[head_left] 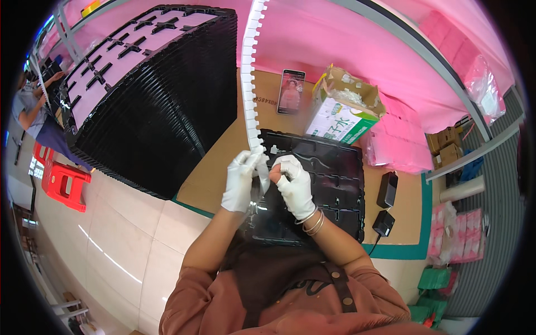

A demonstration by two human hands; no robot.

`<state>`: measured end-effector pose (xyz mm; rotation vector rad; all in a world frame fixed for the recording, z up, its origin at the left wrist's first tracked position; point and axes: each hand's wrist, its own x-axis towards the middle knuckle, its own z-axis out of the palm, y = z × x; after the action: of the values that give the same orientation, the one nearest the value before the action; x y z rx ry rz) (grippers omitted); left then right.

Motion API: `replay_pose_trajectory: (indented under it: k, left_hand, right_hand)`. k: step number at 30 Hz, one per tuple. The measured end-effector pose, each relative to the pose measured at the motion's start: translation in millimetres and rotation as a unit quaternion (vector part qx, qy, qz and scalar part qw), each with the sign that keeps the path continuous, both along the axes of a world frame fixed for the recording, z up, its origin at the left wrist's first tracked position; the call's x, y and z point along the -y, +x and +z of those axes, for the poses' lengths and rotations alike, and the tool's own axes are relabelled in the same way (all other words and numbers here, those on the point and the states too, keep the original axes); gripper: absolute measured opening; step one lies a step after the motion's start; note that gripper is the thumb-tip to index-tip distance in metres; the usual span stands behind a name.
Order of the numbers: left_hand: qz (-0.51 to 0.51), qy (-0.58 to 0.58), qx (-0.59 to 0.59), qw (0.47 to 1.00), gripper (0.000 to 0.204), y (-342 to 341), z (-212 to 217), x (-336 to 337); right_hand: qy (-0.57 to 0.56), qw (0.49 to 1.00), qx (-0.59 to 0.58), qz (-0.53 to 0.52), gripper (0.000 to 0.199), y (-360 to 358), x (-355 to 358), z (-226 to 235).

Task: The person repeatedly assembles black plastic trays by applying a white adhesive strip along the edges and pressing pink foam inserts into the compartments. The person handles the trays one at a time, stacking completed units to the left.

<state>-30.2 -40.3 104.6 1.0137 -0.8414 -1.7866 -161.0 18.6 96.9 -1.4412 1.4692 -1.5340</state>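
A long white strip with a notched edge (249, 84) hangs down from above. At its lower end, my gloved left hand (239, 181) is closed, pinching it. A loose, pale, film-like tail (263, 174) dangles beside those fingers. Just to the right, my right hand (296, 188) has its fingers curled and pressed together, the bare thumb tip poking out of the glove. Whatever it may hold is too small to make out. Both hands are over a black plastic tray (347, 167) with molded recesses. A small white piece (274, 149) lies on the tray near its far left corner.
A tall stack of black trays (162, 106) stands at left. Behind the tray are a phone (291, 92) and an open carton (340, 111). Pink packages (396, 137) and a black power adapter (383, 223) sit at right. A person (36, 111) works far left, near a red stool (62, 181).
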Motion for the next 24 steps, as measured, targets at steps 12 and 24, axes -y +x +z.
replay_pose_trajectory:
  k: [12,24]
  left_hand:
    - [-0.025,-0.013,0.015,0.999,0.023,-4,-51,2]
    - [0.021,-0.024,0.036,0.999,0.022,-2,-40,-2]
  right_hand:
    - [0.218,0.921,-0.272,-0.174,0.005,-261,-28,-12]
    - [0.149,0.911,-0.350,-0.158,0.024,-265,-10,-62]
